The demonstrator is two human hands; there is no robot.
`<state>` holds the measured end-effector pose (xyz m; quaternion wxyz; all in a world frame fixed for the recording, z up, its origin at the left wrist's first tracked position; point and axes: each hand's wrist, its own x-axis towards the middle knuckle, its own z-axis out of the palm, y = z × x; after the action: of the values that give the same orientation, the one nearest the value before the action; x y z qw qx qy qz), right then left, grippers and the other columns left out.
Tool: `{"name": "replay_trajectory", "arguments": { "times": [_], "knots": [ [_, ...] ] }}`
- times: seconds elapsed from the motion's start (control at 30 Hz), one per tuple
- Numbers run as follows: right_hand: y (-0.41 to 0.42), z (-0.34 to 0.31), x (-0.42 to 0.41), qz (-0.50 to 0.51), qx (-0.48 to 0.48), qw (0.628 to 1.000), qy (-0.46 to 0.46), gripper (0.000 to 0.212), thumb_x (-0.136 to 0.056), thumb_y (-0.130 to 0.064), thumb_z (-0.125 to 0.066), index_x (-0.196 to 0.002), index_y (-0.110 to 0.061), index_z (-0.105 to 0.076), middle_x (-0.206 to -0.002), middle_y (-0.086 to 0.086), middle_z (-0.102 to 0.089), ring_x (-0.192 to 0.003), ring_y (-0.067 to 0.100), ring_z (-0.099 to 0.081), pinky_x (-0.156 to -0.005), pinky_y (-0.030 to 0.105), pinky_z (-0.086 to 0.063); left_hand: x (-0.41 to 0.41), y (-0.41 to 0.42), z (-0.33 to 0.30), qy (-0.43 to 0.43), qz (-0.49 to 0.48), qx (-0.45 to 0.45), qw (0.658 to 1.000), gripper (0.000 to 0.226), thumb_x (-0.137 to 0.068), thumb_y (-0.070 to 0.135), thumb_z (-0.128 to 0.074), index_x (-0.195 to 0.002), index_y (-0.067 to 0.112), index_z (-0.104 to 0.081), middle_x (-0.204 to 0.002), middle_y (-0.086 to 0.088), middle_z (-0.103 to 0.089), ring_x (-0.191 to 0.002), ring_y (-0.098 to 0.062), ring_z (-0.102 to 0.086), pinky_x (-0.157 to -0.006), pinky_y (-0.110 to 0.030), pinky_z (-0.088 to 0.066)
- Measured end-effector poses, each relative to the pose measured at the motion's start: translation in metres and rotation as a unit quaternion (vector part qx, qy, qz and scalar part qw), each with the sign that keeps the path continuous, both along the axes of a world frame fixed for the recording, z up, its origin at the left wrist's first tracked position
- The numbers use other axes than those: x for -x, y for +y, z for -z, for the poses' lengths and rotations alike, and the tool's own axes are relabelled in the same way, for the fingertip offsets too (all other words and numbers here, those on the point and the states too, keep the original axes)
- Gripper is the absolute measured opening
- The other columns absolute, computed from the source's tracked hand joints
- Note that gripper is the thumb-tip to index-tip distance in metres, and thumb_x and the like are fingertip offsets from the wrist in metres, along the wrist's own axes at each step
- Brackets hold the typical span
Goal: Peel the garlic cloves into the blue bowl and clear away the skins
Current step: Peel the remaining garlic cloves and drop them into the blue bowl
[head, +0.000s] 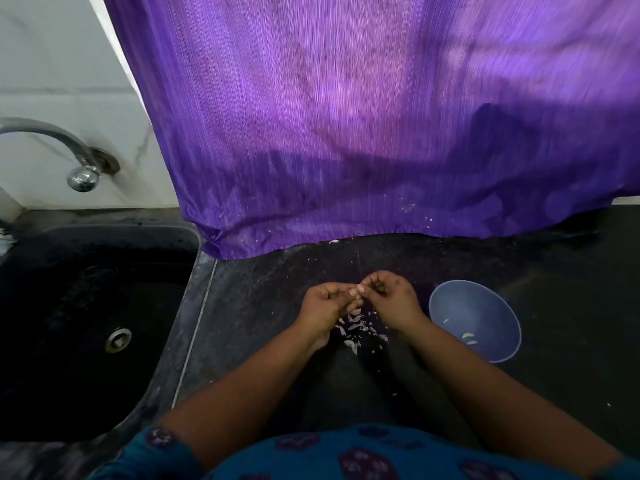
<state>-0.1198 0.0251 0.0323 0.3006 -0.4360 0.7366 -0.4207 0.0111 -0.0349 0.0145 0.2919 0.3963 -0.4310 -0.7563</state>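
**Clove between both hands, bowl waiting to the right**

While both hands are meeting over the dark counter, the head view is showing the left hand and right hand pinching together on a small garlic clove at the fingertips; its long axis is too small to tell. Loose skins are lying just beneath the hands. The blue bowl, holding a few peeled cloves, is sitting just beside the right hand, so that hand looks nearer for the drop. Open counter is lying beyond; the sink is lying well left of the left hand.
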Motion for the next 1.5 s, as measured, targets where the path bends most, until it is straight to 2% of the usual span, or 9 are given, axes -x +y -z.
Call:
{"name": "replay_trajectory", "arguments": {
  "times": [0.1, 0.33, 0.63, 0.8, 0.97, 1.07, 1.2, 1.37, 1.5],
  "knots": [
    [-0.002, 0.003, 0.0, 0.011, 0.002, 1.0, -0.011, 0.003, -0.086, -0.016, -0.07, -0.086, -0.016, -0.067, -0.081, -0.004, -0.069, -0.078, 0.009, -0.066, -0.069, 0.02, -0.051, 0.0, -0.002, 0.001, -0.004, 0.002, 0.002, 1.0, 0.013, -0.087, 0.002, -0.066, -0.097, -0.004, -0.069, -0.086, -0.016, -0.073, -0.082, -0.02, -0.07, -0.078, -0.025, -0.058],
    [-0.001, 0.0, 0.0, -0.005, -0.019, 1.0, -0.001, 0.003, -0.089, -0.017, -0.067, -0.087, -0.018, -0.064, -0.085, -0.006, -0.067, -0.081, 0.006, -0.062, -0.067, 0.016, -0.044, 0.001, -0.001, 0.003, -0.003, -0.002, 0.003, 1.0, 0.014, -0.086, 0.003, -0.067, -0.098, -0.004, -0.069, -0.091, -0.018, -0.072, -0.085, -0.022, -0.07, -0.08, -0.027, -0.058],
    [0.0, -0.007, 0.001, -0.049, -0.031, 0.998, 0.009, 0.012, -0.094, -0.015, -0.059, -0.085, -0.023, -0.057, -0.085, -0.005, -0.061, -0.078, 0.006, -0.056, -0.065, 0.019, -0.043, 0.003, 0.001, 0.0, 0.003, -0.012, 0.001, 1.0, 0.008, -0.086, 0.001, -0.066, -0.093, -0.001, -0.07, -0.081, -0.011, -0.074, -0.077, -0.015, -0.071, -0.071, -0.021, -0.057],
    [-0.001, -0.002, 0.0, -0.06, -0.02, 0.996, 0.064, 0.009, -0.094, -0.013, -0.057, -0.087, -0.019, -0.056, -0.084, -0.004, -0.057, -0.072, 0.006, -0.05, -0.06, 0.015, -0.037, 0.003, 0.001, 0.0, 0.004, -0.019, -0.002, 1.0, 0.01, -0.087, -0.001, -0.065, -0.096, -0.003, -0.069, -0.083, -0.012, -0.073, -0.077, -0.015, -0.07, -0.072, -0.021, -0.057],
    [-0.002, 0.003, -0.003, -0.068, -0.005, 0.991, 0.111, 0.011, -0.095, -0.012, -0.056, -0.086, -0.018, -0.054, -0.089, -0.001, -0.054, -0.078, 0.007, -0.048, -0.063, 0.005, -0.033, 0.003, 0.007, 0.001, 0.029, -0.017, -0.023, 0.999, 0.017, -0.09, 0.0, -0.06, -0.106, -0.003, -0.065, -0.087, -0.01, -0.072, -0.079, -0.013, -0.069, -0.076, -0.021, -0.056],
    [0.001, 0.006, -0.004, -0.073, -0.008, 0.991, 0.113, 0.01, -0.095, -0.012, -0.056, -0.087, -0.019, -0.054, -0.092, -0.002, -0.054, -0.082, 0.008, -0.051, -0.066, 0.007, -0.034, 0.003, 0.006, 0.002, 0.037, -0.018, -0.049, 0.998, 0.021, -0.092, -0.001, -0.057, -0.111, -0.002, -0.063, -0.091, -0.009, -0.072, -0.08, -0.012, -0.069, -0.077, -0.02, -0.056],
    [0.006, 0.006, -0.004, -0.079, -0.004, 0.991, 0.108, 0.01, -0.095, -0.017, -0.057, -0.085, -0.02, -0.055, -0.091, -0.005, -0.054, -0.086, 0.011, -0.052, -0.074, 0.024, -0.036, 0.001, 0.004, 0.001, 0.062, -0.026, -0.072, 0.995, 0.014, -0.094, -0.002, -0.053, -0.099, 0.001, -0.065, -0.079, -0.006, -0.073, -0.075, -0.009, -0.069, -0.07, -0.017, -0.054],
    [0.01, 0.01, -0.001, 0.013, -0.006, 1.0, 0.019, 0.012, -0.084, -0.022, -0.072, -0.079, -0.024, -0.062, -0.084, -0.005, -0.069, -0.083, 0.012, -0.066, -0.077, 0.03, -0.053, -0.001, 0.004, -0.002, 0.082, -0.026, -0.084, 0.993, 0.012, -0.094, -0.002, -0.053, -0.099, 0.002, -0.063, -0.081, -0.006, -0.073, -0.08, -0.013, -0.07, -0.075, -0.019, -0.056],
    [0.01, 0.002, 0.001, 0.055, 0.017, 0.997, -0.048, 0.025, -0.077, -0.013, -0.078, -0.087, -0.027, -0.059, -0.077, -0.005, -0.073, -0.078, 0.008, -0.07, -0.077, 0.031, -0.056, 0.001, 0.008, -0.003, 0.072, -0.016, -0.06, 0.995, 0.013, -0.093, -0.002, -0.055, -0.1, 0.003, -0.064, -0.086, -0.005, -0.071, -0.083, -0.012, -0.068, -0.08, -0.02, -0.055]
  ]
}}
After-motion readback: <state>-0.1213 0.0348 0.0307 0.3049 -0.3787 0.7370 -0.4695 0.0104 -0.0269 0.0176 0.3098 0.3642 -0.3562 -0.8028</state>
